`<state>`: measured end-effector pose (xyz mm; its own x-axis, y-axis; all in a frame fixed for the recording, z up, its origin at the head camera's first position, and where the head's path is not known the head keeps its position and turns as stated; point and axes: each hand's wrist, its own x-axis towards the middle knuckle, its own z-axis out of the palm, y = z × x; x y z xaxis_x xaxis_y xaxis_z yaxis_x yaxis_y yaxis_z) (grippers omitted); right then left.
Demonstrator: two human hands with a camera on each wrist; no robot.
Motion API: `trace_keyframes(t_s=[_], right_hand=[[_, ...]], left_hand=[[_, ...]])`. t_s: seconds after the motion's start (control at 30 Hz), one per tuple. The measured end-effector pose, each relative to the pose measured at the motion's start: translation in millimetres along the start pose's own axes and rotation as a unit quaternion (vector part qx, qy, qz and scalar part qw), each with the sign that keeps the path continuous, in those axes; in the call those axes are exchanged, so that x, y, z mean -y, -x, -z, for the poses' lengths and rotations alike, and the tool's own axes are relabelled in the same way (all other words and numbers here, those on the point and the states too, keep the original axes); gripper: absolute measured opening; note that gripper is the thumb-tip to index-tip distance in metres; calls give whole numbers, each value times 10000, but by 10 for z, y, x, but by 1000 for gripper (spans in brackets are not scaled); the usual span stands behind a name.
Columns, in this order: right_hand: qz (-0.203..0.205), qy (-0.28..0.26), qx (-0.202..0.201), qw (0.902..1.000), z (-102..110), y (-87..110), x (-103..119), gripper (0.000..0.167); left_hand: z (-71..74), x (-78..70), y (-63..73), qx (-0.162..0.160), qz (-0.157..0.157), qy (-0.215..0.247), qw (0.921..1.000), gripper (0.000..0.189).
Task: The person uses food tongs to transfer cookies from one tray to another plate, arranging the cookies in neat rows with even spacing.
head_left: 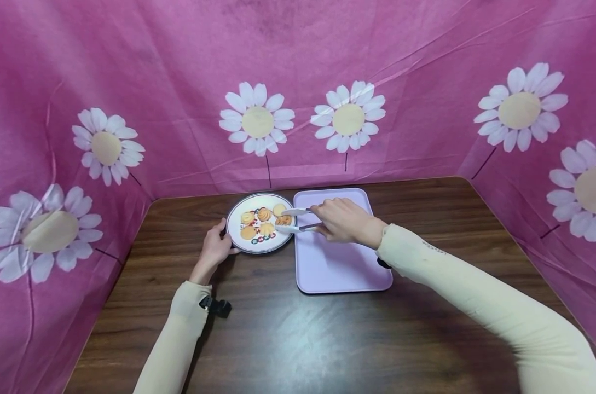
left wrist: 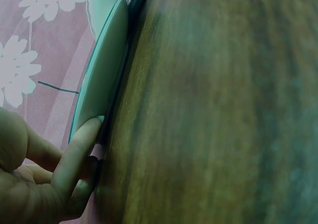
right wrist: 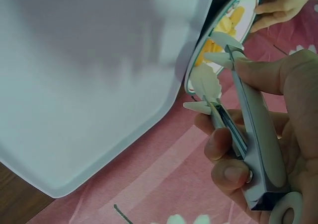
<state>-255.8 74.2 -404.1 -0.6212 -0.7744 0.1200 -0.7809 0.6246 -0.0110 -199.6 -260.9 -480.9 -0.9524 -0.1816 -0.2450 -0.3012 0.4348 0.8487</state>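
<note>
A white plate (head_left: 236, 232) with a dark rim holds several cookies (head_left: 265, 229) of different shapes, some round and plain, some swirled. My left hand (head_left: 215, 245) grips its left edge; in the left wrist view the thumb (left wrist: 77, 157) presses the plate's side (left wrist: 102, 75). My right hand (head_left: 344, 219) holds tongs (head_left: 310, 226) with pale heads and metal arms. Their heads are spread apart over the plate's right part, either side of a browned cookie (head_left: 283, 220). Whether they touch it I cannot tell. The right wrist view shows the tongs (right wrist: 258, 129) between thumb and curled fingers.
A lilac tray (head_left: 344, 268) lies right beside the plate, under my right hand. Both rest on a dark wooden table (head_left: 258, 328). A pink cloth (head_left: 302, 49) with white daisies hangs round the table's back and sides.
</note>
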Motion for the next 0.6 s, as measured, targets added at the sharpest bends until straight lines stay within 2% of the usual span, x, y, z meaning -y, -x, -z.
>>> trace_keyframes(t_s=[0.6], right_hand=[[-205,-97,201,9995,24,7,24,33]], left_hand=[[9,13,-16,-54,4,1,10000,61]])
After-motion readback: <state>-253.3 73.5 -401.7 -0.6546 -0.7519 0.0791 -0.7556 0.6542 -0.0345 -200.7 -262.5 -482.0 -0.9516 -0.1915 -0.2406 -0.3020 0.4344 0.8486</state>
